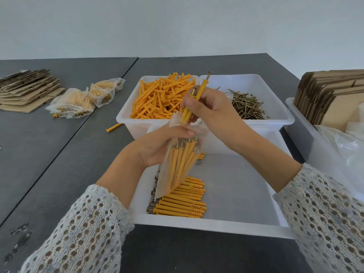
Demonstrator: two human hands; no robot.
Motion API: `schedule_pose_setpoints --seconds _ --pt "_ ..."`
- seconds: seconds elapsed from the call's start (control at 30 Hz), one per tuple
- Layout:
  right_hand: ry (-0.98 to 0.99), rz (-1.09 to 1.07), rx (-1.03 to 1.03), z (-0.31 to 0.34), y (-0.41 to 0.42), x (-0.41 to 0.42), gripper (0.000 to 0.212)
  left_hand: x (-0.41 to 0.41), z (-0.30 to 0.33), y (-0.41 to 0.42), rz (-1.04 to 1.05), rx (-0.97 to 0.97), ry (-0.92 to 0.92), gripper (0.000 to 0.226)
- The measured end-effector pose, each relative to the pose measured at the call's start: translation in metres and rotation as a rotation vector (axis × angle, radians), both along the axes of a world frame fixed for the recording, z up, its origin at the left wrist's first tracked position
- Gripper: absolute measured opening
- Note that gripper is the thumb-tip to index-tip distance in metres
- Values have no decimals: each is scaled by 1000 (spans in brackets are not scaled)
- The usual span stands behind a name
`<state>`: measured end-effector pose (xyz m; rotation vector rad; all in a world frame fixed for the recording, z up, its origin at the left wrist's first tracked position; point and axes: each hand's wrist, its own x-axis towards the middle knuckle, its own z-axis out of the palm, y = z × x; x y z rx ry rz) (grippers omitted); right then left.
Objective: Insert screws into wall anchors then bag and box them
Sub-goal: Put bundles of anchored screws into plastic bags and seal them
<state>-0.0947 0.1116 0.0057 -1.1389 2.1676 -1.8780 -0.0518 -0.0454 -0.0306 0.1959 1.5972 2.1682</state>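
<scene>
My left hand (157, 146) grips a clear plastic bag (177, 166) holding several orange anchors with screws in them, above the near white tray (226, 221). My right hand (208, 109) pinches a few assembled orange anchors (194, 99), their lower ends at the bag's open mouth. A row of assembled anchors (181, 201) lies in the near tray. Behind it, one tray holds loose orange anchors (159, 97) and its neighbour holds loose brass screws (248, 105).
Filled bags (78, 103) lie on the grey table at the left, beside flattened cardboard (27, 89). One stray anchor (114, 127) lies by the anchor tray. At the right stands a bin of folded cartons (331, 95) with loose plastic bags (342, 142) in front.
</scene>
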Motion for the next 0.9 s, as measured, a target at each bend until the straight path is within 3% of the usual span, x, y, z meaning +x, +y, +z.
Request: schedule_pose_setpoints --seconds 0.1,0.27,0.37,0.57,0.7,0.8,0.9 --pt "36 65 133 -3 -2 2 16 0 0 1 26 -1 38 26" --pt "123 91 313 -2 2 0 55 1 1 4 45 7 70 21" --pt "196 27 397 -3 3 3 63 0 1 3 47 16 67 23" --pt "377 -126 567 -12 -6 3 47 -2 -2 1 46 11 82 22" --pt "368 -157 659 -10 -7 5 42 -2 -4 0 47 43 75 25" --pt "344 -141 592 -6 0 3 36 -2 -4 0 43 40 90 24" --pt "202 -69 373 -6 6 3 16 -3 -4 -1 28 53 71 23"
